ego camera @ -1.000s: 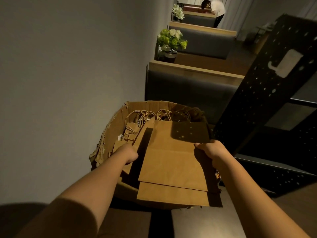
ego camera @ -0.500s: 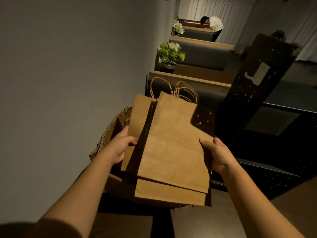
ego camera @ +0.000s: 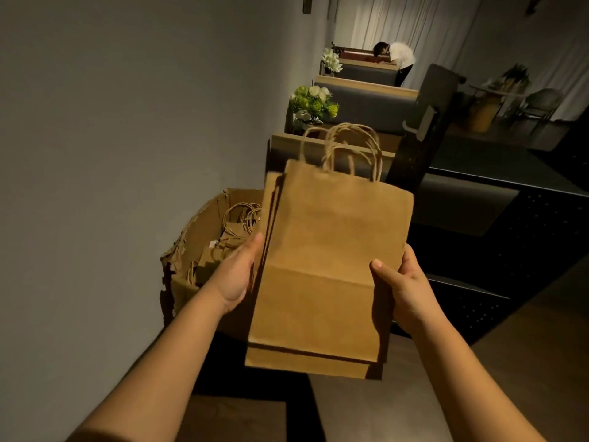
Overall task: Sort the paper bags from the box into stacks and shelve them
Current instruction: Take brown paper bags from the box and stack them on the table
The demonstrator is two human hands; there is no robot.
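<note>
- Two hands clamp the flat paper bags [ego camera: 325,269]: left hand [ego camera: 237,275] and right hand [ego camera: 403,288] on opposite edges.
- Bundle upright, handles up, above the box [ego camera: 197,237]; dark shelf [ego camera: 497,237] lies rightward.

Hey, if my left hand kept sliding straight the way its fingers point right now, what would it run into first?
Probably nothing new: the left hand already lies along the left edge of the held paper bags, fingers aimed up and away. Past the bag tops, the booth seat back looks next, though depth is unclear.
</note>
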